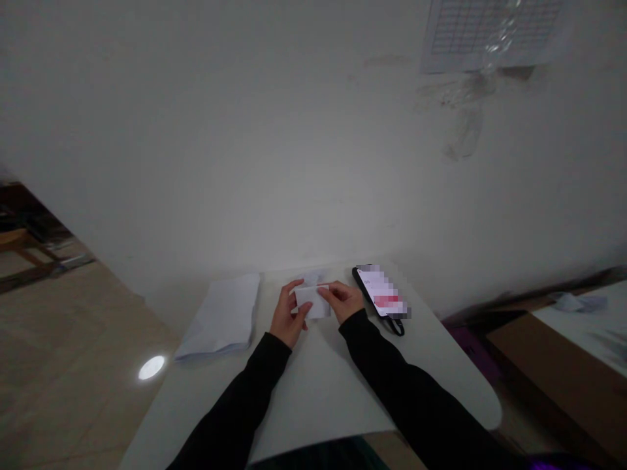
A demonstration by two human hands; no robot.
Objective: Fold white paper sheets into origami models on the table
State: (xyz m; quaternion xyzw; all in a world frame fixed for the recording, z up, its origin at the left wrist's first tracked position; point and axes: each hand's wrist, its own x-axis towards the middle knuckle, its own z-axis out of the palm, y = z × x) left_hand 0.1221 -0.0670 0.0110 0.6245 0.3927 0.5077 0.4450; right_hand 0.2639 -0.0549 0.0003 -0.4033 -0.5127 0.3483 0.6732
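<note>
Between my two hands, a small piece of white paper [313, 303] is held up above the white table [313, 398]. My left hand [289, 314] grips its left side, thumb across the front and fingers behind. At the upper right corner, my right hand [344, 300] pinches the paper between thumb and fingers. Whether the paper is folded is too small to tell. Just behind it lies a pale, crumpled-looking scrap [314, 278], partly hidden by the hands.
A stack of white paper [223, 313] lies at the table's left. Right of my hands rests a phone [379, 290] with a lit screen and a black strap. The wall [294, 143] rises directly behind the table. A cardboard box [553, 372] stands at the right.
</note>
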